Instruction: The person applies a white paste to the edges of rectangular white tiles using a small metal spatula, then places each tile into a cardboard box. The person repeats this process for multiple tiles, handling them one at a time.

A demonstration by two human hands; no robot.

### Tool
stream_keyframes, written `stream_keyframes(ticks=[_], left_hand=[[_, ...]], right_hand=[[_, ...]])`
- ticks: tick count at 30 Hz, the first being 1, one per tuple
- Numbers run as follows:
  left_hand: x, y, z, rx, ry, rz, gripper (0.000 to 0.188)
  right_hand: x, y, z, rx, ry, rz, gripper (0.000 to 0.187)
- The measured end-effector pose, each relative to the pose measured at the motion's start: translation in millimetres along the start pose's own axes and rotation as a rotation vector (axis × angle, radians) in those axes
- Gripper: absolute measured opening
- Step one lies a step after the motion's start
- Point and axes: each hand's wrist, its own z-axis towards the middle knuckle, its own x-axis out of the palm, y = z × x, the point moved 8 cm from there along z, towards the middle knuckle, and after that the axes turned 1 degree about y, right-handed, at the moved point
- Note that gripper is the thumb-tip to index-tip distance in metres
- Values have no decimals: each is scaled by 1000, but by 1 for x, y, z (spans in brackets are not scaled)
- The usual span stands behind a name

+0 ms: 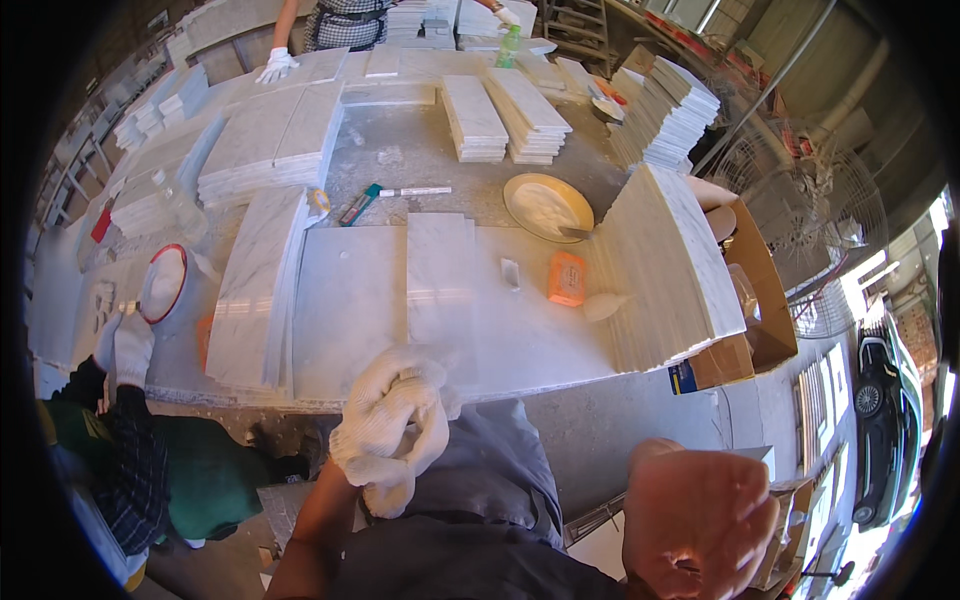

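Observation:
My left hand (385, 425) wears a white knitted glove and is raised at the table's near edge, in front of my dark apron. Its fingers look curled, and folds of the same white knit hang below; whether a second glove is in it I cannot make out. At lower right, my bare right hand (705, 520) is lifted close to me, away from the table, its fingers bent in and nothing visible in them. Just beyond my left hand, a narrow pale marble strip (440, 275) lies on a wide white slab (345, 300).
Marble tile stacks stand left (255, 290) and right (670, 270). Between them are an orange block (567, 278), a yellow bowl of white paste (547, 207), a marker (415, 191) and a green cutter (360, 205). Gloved co-workers (130, 345) stand left and across; a fan (815, 200) stands right.

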Motion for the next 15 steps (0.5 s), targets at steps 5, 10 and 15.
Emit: stream_keyframes(ticks=[5, 10, 15], left_hand=[[-1, 2, -4, 38, 128, 117, 22], [-13, 6, -3, 362, 76, 799, 19], [-53, 24, -1, 57, -329, 650, 19]], right_hand=[[36, -41, -44, 442, 79, 170, 9], [74, -59, -129, 724, 395, 250, 22], [108, -31, -238, 1441, 518, 422, 70]])
